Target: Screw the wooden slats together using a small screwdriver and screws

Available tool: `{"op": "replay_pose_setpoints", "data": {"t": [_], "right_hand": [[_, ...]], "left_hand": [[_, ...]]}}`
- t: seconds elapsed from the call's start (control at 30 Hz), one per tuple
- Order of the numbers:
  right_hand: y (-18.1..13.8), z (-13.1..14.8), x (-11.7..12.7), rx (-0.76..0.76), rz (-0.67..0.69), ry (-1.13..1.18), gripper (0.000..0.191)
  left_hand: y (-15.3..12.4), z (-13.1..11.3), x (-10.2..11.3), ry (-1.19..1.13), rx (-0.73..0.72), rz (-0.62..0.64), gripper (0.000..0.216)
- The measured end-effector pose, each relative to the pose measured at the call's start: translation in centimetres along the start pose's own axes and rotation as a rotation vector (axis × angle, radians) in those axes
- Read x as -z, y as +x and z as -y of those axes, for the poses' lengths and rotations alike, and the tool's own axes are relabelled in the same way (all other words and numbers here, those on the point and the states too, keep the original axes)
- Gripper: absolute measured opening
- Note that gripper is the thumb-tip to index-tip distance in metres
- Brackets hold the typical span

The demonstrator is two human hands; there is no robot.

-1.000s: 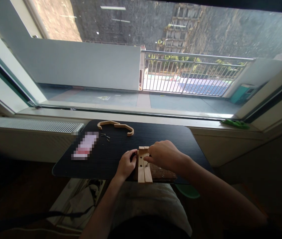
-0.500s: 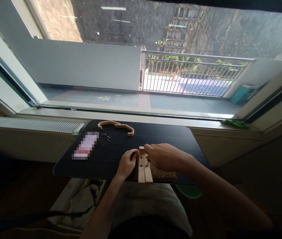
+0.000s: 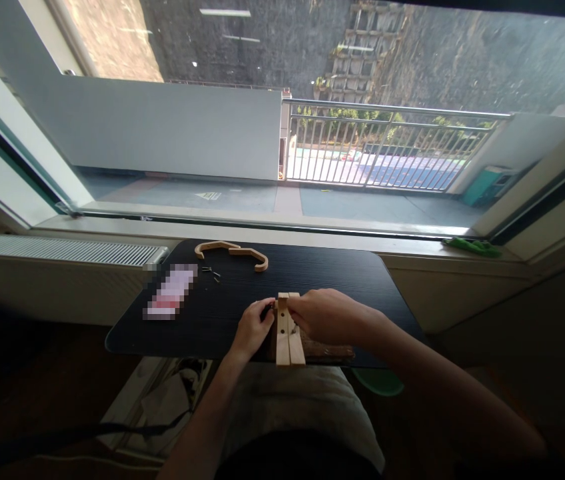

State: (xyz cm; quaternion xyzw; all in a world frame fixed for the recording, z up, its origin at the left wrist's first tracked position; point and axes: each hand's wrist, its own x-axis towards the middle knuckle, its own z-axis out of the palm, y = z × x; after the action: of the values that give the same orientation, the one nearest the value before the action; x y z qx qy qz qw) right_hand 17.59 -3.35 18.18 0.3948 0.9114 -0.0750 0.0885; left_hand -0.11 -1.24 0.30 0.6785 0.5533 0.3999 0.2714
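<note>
Two pale wooden pieces (image 3: pixel 290 353) lie side by side near the table's front edge, with small dark holes along them. Beneath them is a rough brown wooden block (image 3: pixel 330 352). My left hand (image 3: pixel 252 330) is closed around a small dark object (image 3: pixel 266 311) just left of the pieces; its kind is unclear. From the right, my right hand (image 3: pixel 330 315) rests over the pieces, its fingers pinched. A small metallic bit (image 3: pixel 294 328) shows just under those fingers, too small to name, and the fingertips' hold is partly hidden.
On the black table (image 3: pixel 322 267), two curved wooden hooks (image 3: pixel 255 257) lie at the back, with several small screws (image 3: pixel 211 271) nearby. A blurred pinkish packet (image 3: pixel 172 290) is at the left. The window sill (image 3: pixel 262 233) borders the far side; a green cloth (image 3: pixel 472 248) lies on it.
My right fingers have shifted slightly, and more of the right wooden piece's far end shows. My left hand stays in place. The whole view has moved very little.
</note>
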Motion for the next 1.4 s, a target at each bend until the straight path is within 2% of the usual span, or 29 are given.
{"op": "replay_pose_setpoints", "data": {"t": [0.57,0.87,0.97,1.2,1.4], "right_hand": [[-0.2,0.0,0.0,-0.024,0.032,0.026,0.022],[-0.3,-0.5,-0.5,0.013,0.02,0.038,0.019],[-0.3,-0.6,-0.7,0.007,0.029,0.038,0.02],[-0.2,-0.4,-0.5,-0.018,0.053,0.053,0.019],[-0.3,-0.4,-0.5,-0.014,0.028,0.062,0.019]], "left_hand": [[0.4,0.1,0.0,-0.042,0.016,-0.02,0.027],[0.6,0.2,-0.3,0.105,-0.078,-0.01,0.035],[0.7,0.5,-0.5,0.126,-0.071,-0.012,0.039],[1.1,1.1,-0.4,0.139,-0.051,0.027,0.036],[1.6,0.5,-0.1,0.172,-0.028,0.075,0.034]]}}
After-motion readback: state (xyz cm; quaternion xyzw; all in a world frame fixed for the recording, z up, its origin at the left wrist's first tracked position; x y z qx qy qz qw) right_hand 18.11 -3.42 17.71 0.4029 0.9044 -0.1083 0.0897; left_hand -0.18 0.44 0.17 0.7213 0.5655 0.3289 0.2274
